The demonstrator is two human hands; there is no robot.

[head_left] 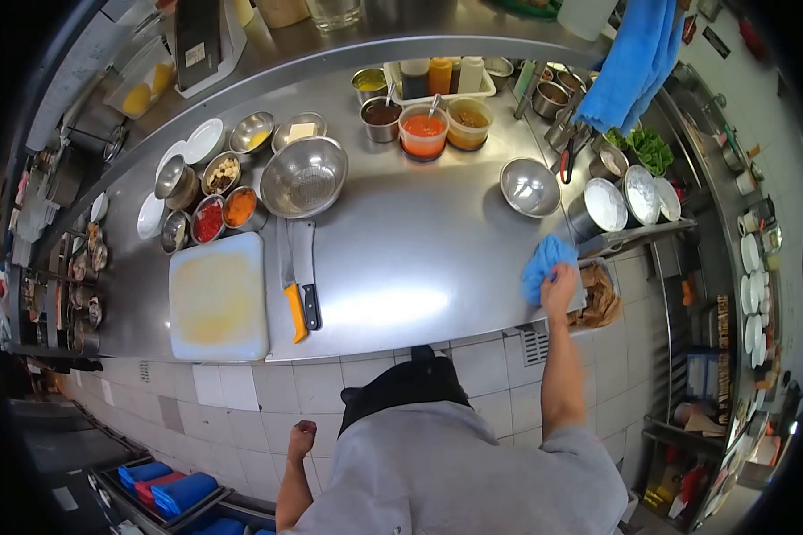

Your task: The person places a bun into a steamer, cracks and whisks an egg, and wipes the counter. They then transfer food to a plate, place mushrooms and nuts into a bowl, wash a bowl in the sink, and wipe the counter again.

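Note:
My right hand (558, 291) is closed on a crumpled blue cloth (547, 262) at the right front edge of the steel counter (393, 241). Away from the counter, my left hand (302, 440) hangs low over the tiled floor, its fingers curled and no object showing in them. A steel mixing bowl (530, 187) stands behind the cloth. To the left lie a yellow-handled knife (295, 312) and a black-handled cleaver (310, 308), side by side. Beside them is a stained white cutting board (219, 294).
A steel colander (304, 177) and several small ingredient bowls stand at the back left. Sauce containers (422, 132) line the back. Below the right edge sits a bin (598, 299) with brown paper. Another blue cloth (629, 67) hangs from the overhead shelf.

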